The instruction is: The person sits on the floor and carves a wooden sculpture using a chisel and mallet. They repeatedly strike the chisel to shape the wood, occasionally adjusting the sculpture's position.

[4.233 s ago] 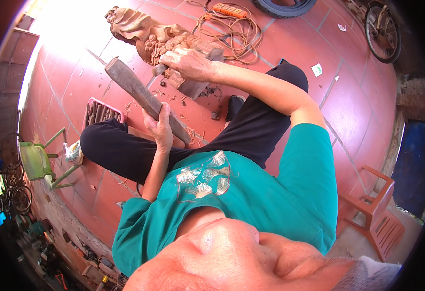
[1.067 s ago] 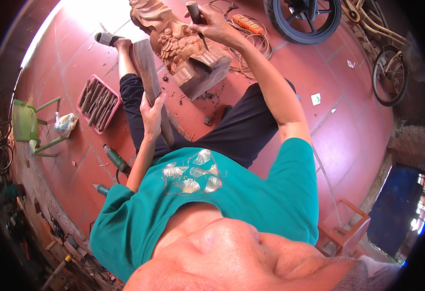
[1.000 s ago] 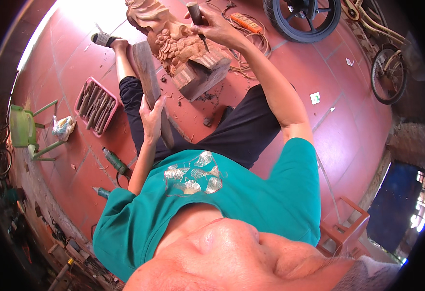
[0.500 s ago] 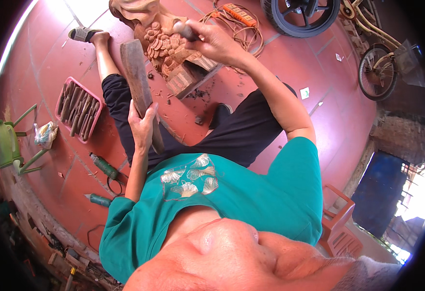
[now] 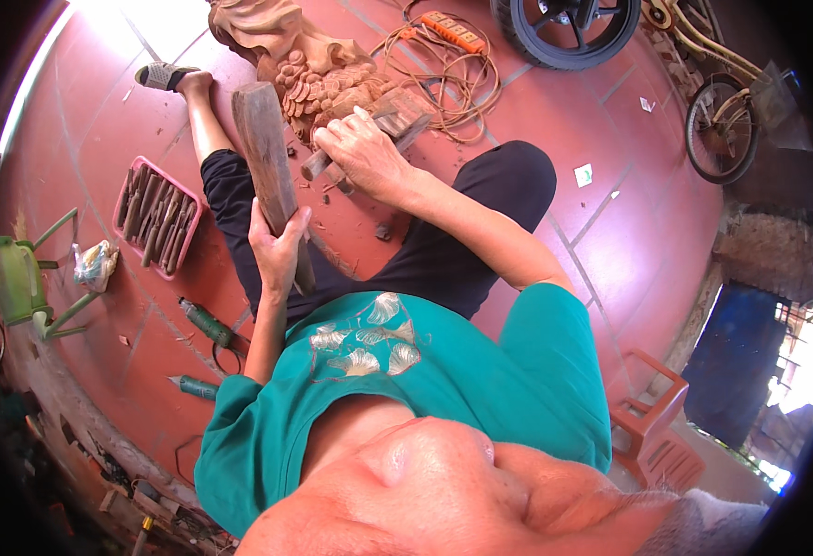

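Note:
My left hand is closed around the lower part of a long, flat wooden mallet, held upright over my lap with its broad end away from me. My right hand is wrapped over a short, round wooden handle, apparently a chisel's; its blade does not show. That hand is at the near end of a brown wood carving with rounded, scale-like clusters and flowing folds. The carving lies on the floor between my legs, its near block partly hidden behind the hand.
On the left are a pink basket of several wooden-handled tools, a green chair and two green power tools, one a grinder. Beyond the carving lie an orange power strip and coiled cord. A wheel stands far right; wood chips litter the tiles.
My right hand has come down toward me from beside the carving's far part to its near end, turning its grip. My right knee has risen outward. The left hand still holds the mallet.

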{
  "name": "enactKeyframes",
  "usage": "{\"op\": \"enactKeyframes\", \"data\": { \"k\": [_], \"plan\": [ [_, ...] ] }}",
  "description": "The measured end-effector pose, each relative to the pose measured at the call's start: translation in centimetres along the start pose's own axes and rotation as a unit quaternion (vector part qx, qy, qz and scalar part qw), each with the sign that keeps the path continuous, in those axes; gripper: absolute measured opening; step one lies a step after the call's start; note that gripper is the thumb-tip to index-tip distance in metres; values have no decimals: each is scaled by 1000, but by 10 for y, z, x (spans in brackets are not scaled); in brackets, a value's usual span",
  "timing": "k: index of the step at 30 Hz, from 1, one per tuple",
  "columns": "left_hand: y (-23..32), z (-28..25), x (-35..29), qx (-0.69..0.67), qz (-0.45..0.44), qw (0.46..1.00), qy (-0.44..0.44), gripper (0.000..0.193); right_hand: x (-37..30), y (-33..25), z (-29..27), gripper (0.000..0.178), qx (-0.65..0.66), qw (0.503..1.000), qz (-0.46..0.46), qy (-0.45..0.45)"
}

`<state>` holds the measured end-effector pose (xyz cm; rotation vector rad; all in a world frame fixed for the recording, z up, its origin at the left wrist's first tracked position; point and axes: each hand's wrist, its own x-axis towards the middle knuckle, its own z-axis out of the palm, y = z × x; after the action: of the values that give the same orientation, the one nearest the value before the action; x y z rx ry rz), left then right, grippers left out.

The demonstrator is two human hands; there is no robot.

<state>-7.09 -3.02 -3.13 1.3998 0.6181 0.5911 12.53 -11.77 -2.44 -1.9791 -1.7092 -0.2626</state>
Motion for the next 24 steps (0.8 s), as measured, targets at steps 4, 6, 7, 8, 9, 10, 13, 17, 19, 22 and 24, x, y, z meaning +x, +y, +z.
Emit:
{"op": "enactKeyframes", "data": {
  "k": [4,6,7,8,9,10,13,17,19,22,24],
  "plan": [
    [-4,-7,-6,41,4,999,-7,27,4,-2,5,20,-13,999,18,42],
    [-8,-8,-7,45,2,999,-14,26,6,-2,0,21,-3,998,28,53],
    [-8,-6,-7,41,-1,999,-16,26,7,-1,-5,22,6,998,34,53],
    [-8,-5,-7,37,-5,999,-18,26,7,-1,-8,23,16,998,40,52],
    [-8,-4,-7,40,-2,999,-22,26,6,0,-7,23,12,998,37,55],
    [-9,-3,-6,42,0,999,-26,26,5,1,-5,24,7,998,34,57],
    [-5,2,-7,50,7,998,-28,28,6,1,-4,24,-4,997,33,69],
    [-3,7,-9,39,24,999,-29,34,9,0,-6,23,-5,996,45,81],
    [-4,8,-8,38,20,999,-30,37,8,1,-4,21,-14,996,45,79],
    [-5,6,-8,42,17,998,-31,38,8,2,-4,20,-14,995,46,83],
    [-4,5,-9,40,15,999,-27,34,8,1,-5,20,-12,995,45,85]
  ]
}}
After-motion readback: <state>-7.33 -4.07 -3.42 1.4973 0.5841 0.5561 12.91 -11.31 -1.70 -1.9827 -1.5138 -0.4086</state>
